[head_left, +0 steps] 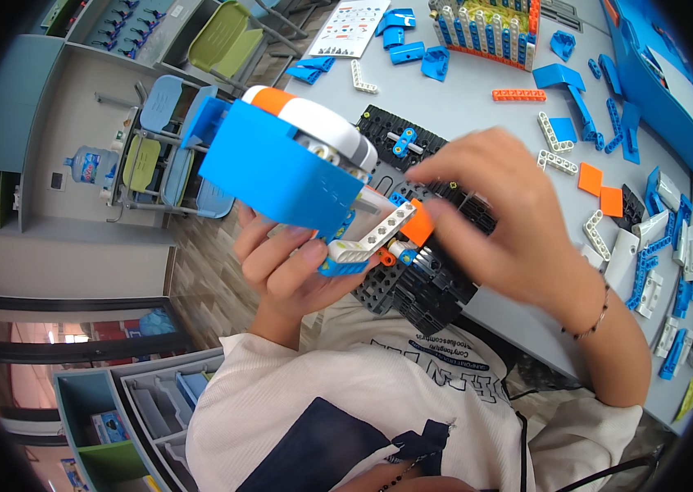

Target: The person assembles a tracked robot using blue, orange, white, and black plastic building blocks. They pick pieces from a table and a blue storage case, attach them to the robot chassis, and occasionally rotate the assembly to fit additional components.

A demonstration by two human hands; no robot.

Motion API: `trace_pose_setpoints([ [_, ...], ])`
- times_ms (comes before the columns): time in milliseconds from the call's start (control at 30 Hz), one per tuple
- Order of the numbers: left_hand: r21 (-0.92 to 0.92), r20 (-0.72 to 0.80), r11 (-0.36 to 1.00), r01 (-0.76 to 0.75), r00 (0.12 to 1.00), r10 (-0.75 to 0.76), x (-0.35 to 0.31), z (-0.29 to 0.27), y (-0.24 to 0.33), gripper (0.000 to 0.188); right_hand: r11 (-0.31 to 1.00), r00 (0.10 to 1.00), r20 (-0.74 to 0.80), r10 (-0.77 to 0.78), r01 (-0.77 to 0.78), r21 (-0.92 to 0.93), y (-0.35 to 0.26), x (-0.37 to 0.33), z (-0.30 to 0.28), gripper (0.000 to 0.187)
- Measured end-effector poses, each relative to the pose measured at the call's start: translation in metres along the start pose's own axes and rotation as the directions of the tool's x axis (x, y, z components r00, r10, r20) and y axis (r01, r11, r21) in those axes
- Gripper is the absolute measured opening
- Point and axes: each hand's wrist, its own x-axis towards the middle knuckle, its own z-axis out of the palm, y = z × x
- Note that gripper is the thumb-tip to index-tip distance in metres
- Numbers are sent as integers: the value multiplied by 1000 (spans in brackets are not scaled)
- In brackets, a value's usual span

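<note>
My left hand grips a building-block model with a large blue shell, a white and orange rounded top and a white angled beam along its lower side. A small orange square plate shows beside that beam. My right hand is over the model's right side, thumb tip next to the orange plate, thumb and forefinger apart; its other fingers are curled and slightly blurred. Behind and below both hands is a black tracked base with a blue connector on top. Whether it is joined to the model is hidden.
A grey table carries an instruction sheet, a ribbed blue, white and orange block structure and an orange beam. Several loose beams and panels lie on the right, near a blue bin. Chairs stand left.
</note>
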Motion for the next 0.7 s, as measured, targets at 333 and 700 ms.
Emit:
trace_pose_setpoints([
  [333,-67,-36,998,20,999,-23,0,5,0,44,988,993,57,-101,106,-111,-45,3,19,22],
  [700,-81,-60,996,30,998,-35,2,8,4,42,935,958,250,138,-209,286,-29,8,17,7],
])
